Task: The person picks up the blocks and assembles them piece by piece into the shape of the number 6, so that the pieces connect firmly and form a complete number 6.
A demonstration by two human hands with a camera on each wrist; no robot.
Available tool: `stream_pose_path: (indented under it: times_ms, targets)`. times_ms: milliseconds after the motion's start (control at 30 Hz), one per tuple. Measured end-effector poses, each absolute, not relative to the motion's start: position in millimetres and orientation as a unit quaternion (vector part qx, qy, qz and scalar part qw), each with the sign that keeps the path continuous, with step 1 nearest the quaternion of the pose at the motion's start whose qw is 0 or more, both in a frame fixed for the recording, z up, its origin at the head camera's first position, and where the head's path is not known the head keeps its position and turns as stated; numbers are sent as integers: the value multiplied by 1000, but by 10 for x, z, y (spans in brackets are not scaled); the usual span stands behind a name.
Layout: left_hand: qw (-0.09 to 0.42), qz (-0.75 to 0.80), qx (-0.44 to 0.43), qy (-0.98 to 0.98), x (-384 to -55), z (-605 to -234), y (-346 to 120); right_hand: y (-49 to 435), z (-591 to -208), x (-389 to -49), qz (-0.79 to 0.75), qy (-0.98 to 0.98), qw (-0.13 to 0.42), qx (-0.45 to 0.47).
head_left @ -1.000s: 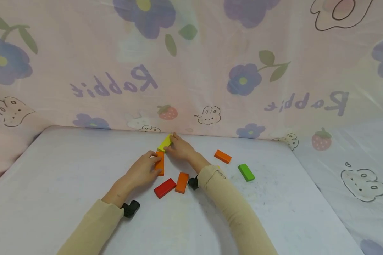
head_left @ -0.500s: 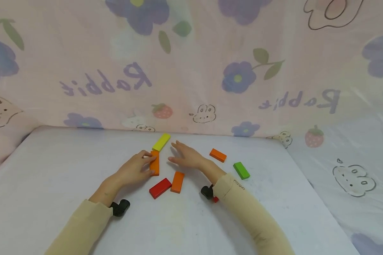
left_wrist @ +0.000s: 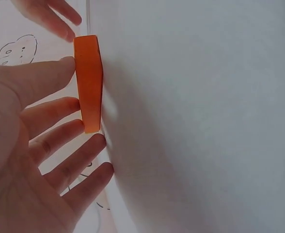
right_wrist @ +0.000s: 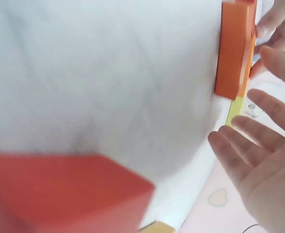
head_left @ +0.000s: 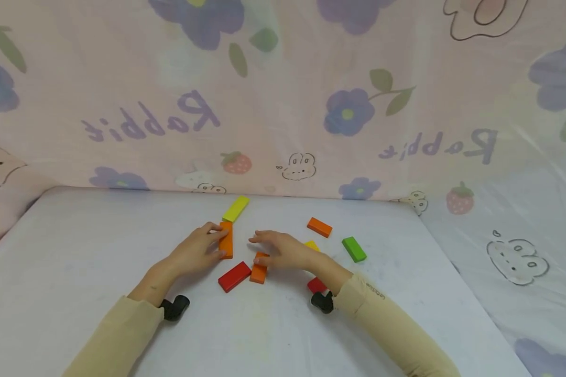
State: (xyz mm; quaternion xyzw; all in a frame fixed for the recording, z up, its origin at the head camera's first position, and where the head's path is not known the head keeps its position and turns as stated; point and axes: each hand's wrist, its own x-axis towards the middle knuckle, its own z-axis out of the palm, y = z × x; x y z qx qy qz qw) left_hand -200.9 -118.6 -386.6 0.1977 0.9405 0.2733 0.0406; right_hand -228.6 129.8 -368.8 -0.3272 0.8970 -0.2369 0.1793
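My left hand holds an orange block flat on the white table, thumb at its near end and index finger over its far part. In the left wrist view its thumb and fingertips meet one face of the orange block. A yellow block lies slanted off its far end. Fingers spread, my right hand hovers with its thumb overlapping a second orange block; the right wrist view shows the fingers apart from that orange block. A red block lies at its left.
Right of the hands lie another orange block and a green block. A yellow block and a red block are partly hidden by the right forearm. A patterned curtain stands behind the white table.
My right hand has let go of the far yellow block and come back nearer, over the second orange block. The left hand stays on its orange block.
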Motion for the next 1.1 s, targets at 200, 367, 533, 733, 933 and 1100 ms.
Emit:
stream_pose_path:
  times_ms: [200, 367, 533, 733, 933, 1100]
  targets:
    - [42, 265, 200, 943, -2009, -3849, -1189, 1262, -3671, -2136, -238, 881, 176, -368]
    - [32, 259, 206, 943, -2026, -3851, -1207, 1210, -3673, -2072, -245, 876, 169, -380]
    - [28, 264, 213, 940, -2021, -3873, -1218, 1175, -3707, -2025, -228, 877, 165, -388]
    - [29, 272, 212, 938, -2005, -3877, -1208, 1163, -3764, -1996, -217, 881, 158, -390]
    - [30, 276, 214, 937, -1989, -3875, -1218, 1145, -3783, -1956, -207, 889, 155, -377]
    - [33, 275, 211, 937, -1986, -3866, -1212, 1129, -3762, -1905, -200, 902, 143, -354]
